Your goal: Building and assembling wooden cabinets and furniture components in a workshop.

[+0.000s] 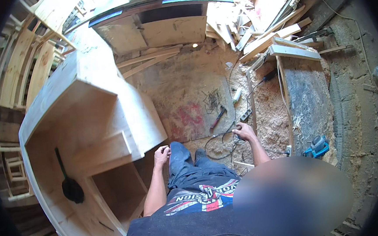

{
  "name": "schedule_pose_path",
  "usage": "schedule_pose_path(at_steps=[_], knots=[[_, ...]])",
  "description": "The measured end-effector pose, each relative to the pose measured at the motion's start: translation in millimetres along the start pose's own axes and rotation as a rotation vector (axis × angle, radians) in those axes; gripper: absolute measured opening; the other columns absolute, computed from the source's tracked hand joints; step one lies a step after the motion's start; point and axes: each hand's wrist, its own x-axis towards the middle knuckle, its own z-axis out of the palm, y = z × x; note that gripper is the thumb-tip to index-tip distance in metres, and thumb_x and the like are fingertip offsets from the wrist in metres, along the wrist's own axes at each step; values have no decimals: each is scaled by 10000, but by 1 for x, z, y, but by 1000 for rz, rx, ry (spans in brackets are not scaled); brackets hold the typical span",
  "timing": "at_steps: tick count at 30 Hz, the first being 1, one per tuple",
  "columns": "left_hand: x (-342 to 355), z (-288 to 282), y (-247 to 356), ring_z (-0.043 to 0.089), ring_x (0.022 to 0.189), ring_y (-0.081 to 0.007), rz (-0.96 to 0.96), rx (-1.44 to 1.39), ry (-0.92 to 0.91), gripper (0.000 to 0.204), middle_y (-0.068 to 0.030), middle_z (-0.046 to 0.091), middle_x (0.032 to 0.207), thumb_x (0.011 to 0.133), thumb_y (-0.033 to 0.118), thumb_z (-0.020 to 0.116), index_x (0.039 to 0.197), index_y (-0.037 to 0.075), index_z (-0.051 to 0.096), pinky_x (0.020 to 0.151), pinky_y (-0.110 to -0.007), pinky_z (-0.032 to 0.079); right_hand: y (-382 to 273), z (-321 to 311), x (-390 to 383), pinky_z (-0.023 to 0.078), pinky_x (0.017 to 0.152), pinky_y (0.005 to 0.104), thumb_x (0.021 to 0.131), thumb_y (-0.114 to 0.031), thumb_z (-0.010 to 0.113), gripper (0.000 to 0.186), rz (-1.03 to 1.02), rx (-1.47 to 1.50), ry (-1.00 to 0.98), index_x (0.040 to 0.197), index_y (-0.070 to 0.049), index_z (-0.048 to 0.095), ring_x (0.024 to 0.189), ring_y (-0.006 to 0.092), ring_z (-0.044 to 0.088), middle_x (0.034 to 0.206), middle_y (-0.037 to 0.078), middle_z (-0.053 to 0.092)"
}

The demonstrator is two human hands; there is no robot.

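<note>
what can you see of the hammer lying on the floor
The hammer lies flat on the worn board floor, slanting from lower left to upper right. It has a reddish handle and a dark metal head at the upper right end. Nothing holds it: the right hand is nearest, lower right of it, at a black cable. A loose heap of nails lies just above the head, and sawdust spreads to its right. Finer detail is too small to tell.

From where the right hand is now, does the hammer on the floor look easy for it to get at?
Probably yes. The right hand is low by the floor cables, and the hammer lies just beyond it on the sawdust-strewn floor, with nothing but loose cable between them.
</note>
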Motion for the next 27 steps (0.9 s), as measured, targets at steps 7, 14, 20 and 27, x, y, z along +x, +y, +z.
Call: schedule_pose_path(at_steps=[7,14,20,27], knots=[[167,6,-14,696,908,-178,-213,165,-99,362,-62,765,972,952,337,716,1112,16,769,858,-346,554,-103,-23,114,541,992,436,817,-519,785,667,-127,-121,-54,1324,-101,671,1151,359,689,1214,197,730],[310,-12,127,654,688,-154,-351,146,-120,347,-77,721,861,937,328,759,999,-13,756,597,-331,512,-141,-22,186,505,1055,435,804,-561,789,744,5,-117,-344,1366,-93,652,1246,380,635,1330,214,675],[441,5,353,668,734,-141,21,216,-135,231,-59,722,891,1007,230,665,1038,11,732,648,-298,533,-143,-85,238,548,982,403,800,-555,815,721,229,146,-128,1306,-58,691,1114,326,709,1212,188,736],[494,177,659,705,1007,-175,694,422,-459,311,-111,751,1074,1026,227,665,1224,-11,693,911,-315,537,-140,-191,351,543,971,437,835,-456,791,584,291,274,304,1254,-58,706,1118,361,700,1176,192,739]])
